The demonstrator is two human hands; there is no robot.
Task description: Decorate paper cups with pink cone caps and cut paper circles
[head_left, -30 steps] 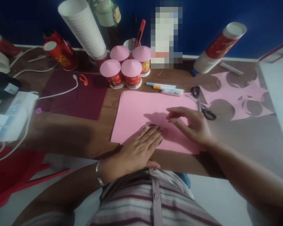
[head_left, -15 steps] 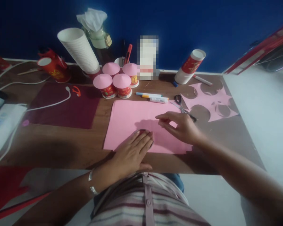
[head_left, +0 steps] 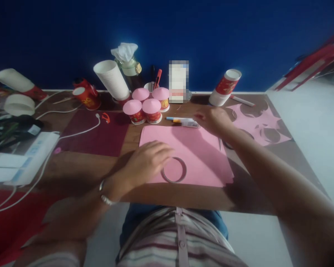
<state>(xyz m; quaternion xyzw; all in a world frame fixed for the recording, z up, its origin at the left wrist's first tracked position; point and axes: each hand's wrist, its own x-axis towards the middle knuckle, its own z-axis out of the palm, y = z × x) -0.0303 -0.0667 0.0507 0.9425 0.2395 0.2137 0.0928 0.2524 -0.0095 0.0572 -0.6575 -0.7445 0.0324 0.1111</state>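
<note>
— How far along?

— Partway, at a guess. Count four red cups (head_left: 154, 117) at the far side, left of centre, each under a pink cone (head_left: 133, 106): finished, by the look of them. On the right, note a pink offcut (head_left: 246, 116) full of round holes, so probably well used already.

— And left to do?

— Judging from here, work on the pink sheets (head_left: 161, 137) in the middle. Whole on top, with no drawn outline to make out.

— Where to find the ring (head_left: 186, 172)?

— Flat on the pink sheets, toward the near edge. Just to the right of the left hand (head_left: 154, 155) and slightly nearer; well to the near left of the right hand (head_left: 214, 118).

— Touched by either?

— Not by the right. Can't be sure about the left: very close at the fingertips.

— Hands together?

— No, well apart. On the left, fingers loosely bent over the sheets, with nothing visible in the grasp. On the right, out over the far edge beside the pens (head_left: 188, 124), too blurred to tell whether gripping anything.
</note>
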